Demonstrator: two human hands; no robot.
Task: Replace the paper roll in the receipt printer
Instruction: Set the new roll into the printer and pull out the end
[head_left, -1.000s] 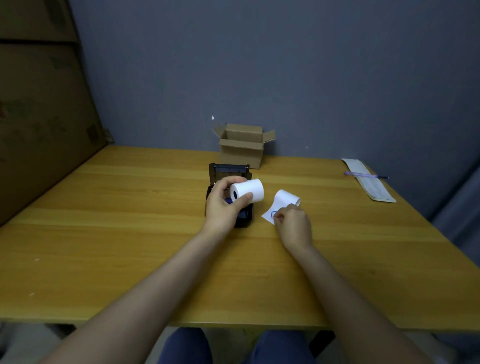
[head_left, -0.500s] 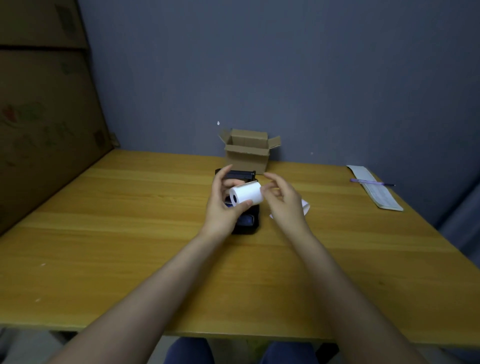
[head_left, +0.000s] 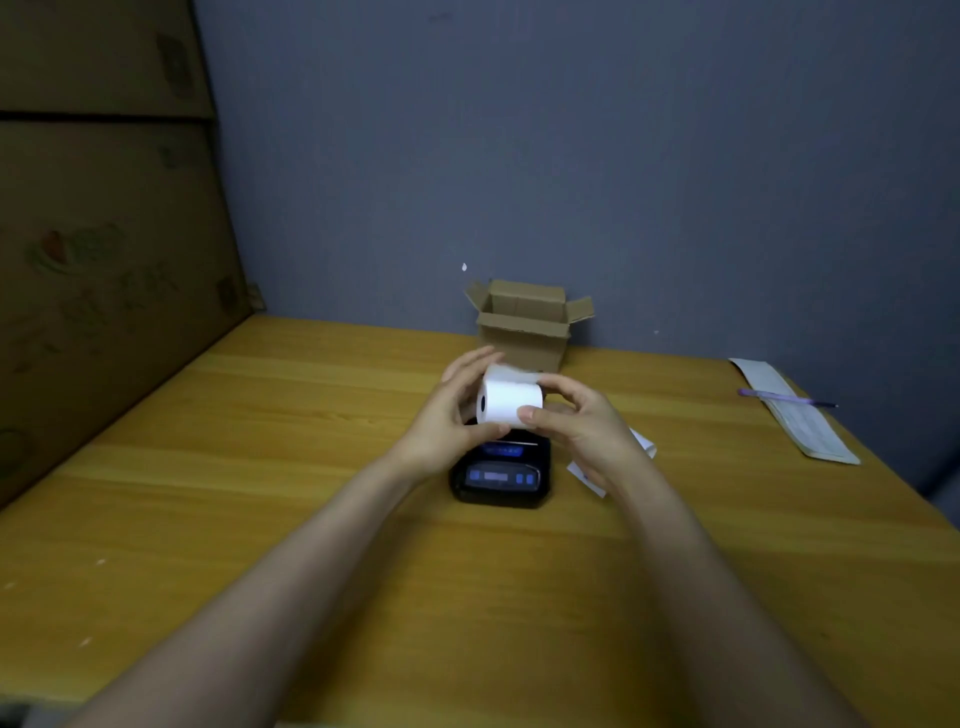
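A white paper roll (head_left: 511, 401) is held in the air just above the small black receipt printer (head_left: 501, 475), which sits on the wooden table (head_left: 260, 493). My left hand (head_left: 449, 421) grips the roll's left end, thumb under and fingers over. My right hand (head_left: 582, 423) pinches its right side with thumb and fingertips. The printer's back part is hidden behind the roll and hands, so I cannot tell how its lid stands. A loose strip of white paper (head_left: 641, 444) lies on the table under my right wrist.
An open small cardboard box (head_left: 530, 325) stands behind the printer against the grey wall. A long printed paper slip (head_left: 800, 418) with a purple pen (head_left: 784, 398) across it lies at the far right. A large cardboard sheet (head_left: 104, 260) lines the left side.
My right hand let go of the loose paper strip on the table and came up to hold the roll's right side. The roll rose slightly and both hands now hold it.
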